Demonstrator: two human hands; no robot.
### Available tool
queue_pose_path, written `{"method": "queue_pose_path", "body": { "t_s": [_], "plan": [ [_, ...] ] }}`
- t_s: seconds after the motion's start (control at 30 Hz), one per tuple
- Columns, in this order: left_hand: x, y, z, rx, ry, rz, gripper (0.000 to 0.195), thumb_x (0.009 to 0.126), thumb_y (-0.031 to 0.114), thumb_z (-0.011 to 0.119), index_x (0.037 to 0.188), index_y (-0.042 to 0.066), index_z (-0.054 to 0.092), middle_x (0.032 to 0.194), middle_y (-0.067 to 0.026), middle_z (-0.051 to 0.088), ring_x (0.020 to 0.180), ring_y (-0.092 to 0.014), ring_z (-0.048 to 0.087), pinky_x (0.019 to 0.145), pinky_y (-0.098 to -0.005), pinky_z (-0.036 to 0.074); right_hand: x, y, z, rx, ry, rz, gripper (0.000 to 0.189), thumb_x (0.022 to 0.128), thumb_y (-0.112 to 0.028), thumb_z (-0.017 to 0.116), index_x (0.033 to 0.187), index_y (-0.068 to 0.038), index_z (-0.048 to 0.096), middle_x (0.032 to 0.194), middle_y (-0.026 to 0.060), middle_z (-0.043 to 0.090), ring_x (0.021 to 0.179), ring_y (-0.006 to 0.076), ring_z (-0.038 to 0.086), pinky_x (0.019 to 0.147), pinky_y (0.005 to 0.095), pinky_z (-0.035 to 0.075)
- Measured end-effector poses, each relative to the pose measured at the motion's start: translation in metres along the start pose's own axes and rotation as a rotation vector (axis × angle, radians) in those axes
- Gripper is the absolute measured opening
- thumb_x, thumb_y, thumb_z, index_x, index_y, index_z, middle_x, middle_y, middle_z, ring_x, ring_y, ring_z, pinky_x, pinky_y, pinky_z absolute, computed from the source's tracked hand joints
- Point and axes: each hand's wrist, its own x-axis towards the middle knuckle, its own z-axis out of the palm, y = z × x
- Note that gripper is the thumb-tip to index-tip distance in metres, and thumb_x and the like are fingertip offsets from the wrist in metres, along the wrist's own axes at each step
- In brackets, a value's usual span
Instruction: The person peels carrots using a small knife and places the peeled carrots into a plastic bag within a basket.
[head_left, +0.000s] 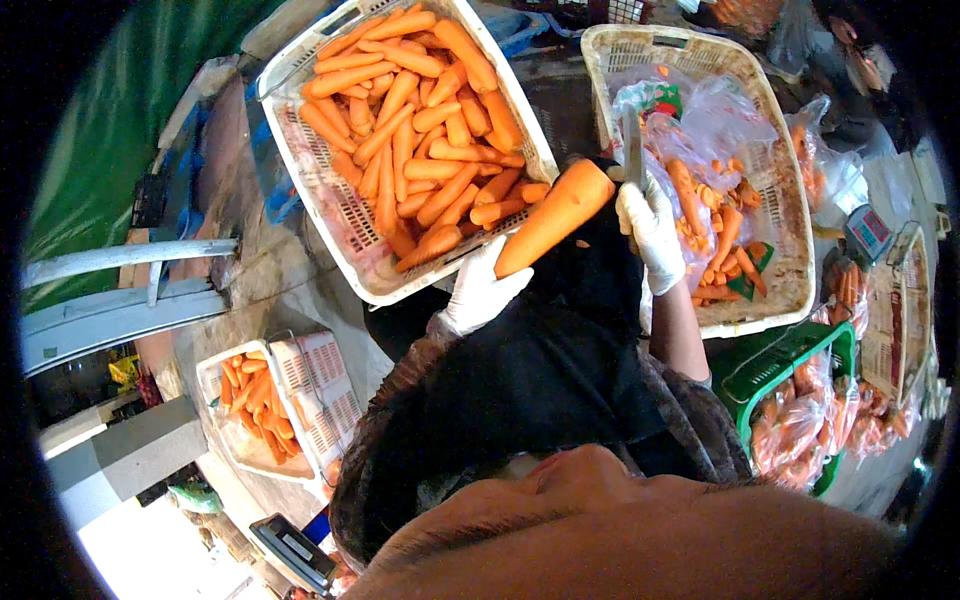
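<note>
My left hand (484, 289), in a white glove, holds a large carrot (559, 217) by its lower, narrower end. The carrot slants up to the right above my dark-clothed lap, its thick end close to my right hand (651, 236). That hand is gloved in white too and closed around a knife (632, 142); the blade points away from me and its handle is mostly hidden by the fingers. Left of the carrot stands a white plastic crate (352, 274) heaped with whole carrots (405, 142). The right hand is over the near-left side of a second, dirty white crate (799, 247).
The second crate contains plastic bags (724, 112), carrots and cut pieces (709, 199). At right are a green basket (795, 341) with bagged carrots (795, 435) and a scale (868, 232). Another white crate of carrots (259, 405) stands lower left, near metal rails (127, 262).
</note>
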Motion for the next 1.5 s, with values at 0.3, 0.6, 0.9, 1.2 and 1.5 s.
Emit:
{"method": "queue_pose_path", "body": {
  "t_s": [0.3,0.6,0.9,1.2,1.5],
  "plan": [
    [0.003,0.019,-0.003,0.252,0.171,0.013,0.043,0.073,0.011,0.07,0.112,0.001,0.056,0.092,-0.0179,0.063,0.085,-0.033,0.062,0.077,-0.0372,0.048,-0.015,-0.01,0.013,-0.643,-0.108,-0.168,0.028,0.092,-0.03,0.053,0.098,-0.003,0.058,0.067,0.0164,0.061,0.061,0.0315,0.063,0.051,0.0401,0.047],
    [0.002,0.019,0.0,0.302,0.271,0.134,0.042,0.072,0.008,0.07,0.112,0.001,0.057,0.093,-0.0182,0.064,0.085,-0.034,0.063,0.078,-0.0377,0.05,-0.014,0.002,0.022,-0.935,0.043,-0.436,0.031,0.092,-0.033,0.052,0.088,-0.003,0.058,0.06,0.0159,0.058,0.056,0.0349,0.059,0.049,0.0424,0.047],
    [0.003,0.027,-0.008,0.349,0.146,0.03,0.039,0.073,0.007,0.069,0.109,0.0,0.056,0.092,-0.0158,0.063,0.083,-0.03,0.062,0.075,-0.0355,0.049,0.002,-0.005,0.021,-0.901,-0.145,-0.116,0.048,0.089,-0.047,0.053,0.084,-0.001,0.066,0.067,0.0209,0.06,0.062,0.0372,0.06,0.053,0.0412,0.046],
    [0.011,0.017,0.011,-0.635,-0.1,-0.329,0.04,0.076,0.002,0.066,0.114,-0.002,0.054,0.097,-0.0043,0.059,0.088,-0.011,0.053,0.081,-0.0268,0.045,-0.007,0.003,0.005,-0.697,-0.698,-0.564,0.043,0.081,-0.049,0.062,0.062,-0.01,0.06,0.053,0.0095,0.053,0.047,0.0263,0.055,0.046,0.0354,0.042],
    [-0.012,-0.028,-0.026,-0.413,0.139,-0.36,0.03,0.079,0.007,0.066,0.107,0.0,0.057,0.082,0.0001,0.057,0.076,-0.01,0.053,0.069,-0.0242,0.045,-0.017,0.005,-0.113,-0.929,0.454,-0.055,0.027,0.089,-0.023,0.061,0.093,0.004,0.061,0.07,0.0035,0.062,0.062,0.0114,0.055,0.06,0.0263,0.045]
  ]
}}
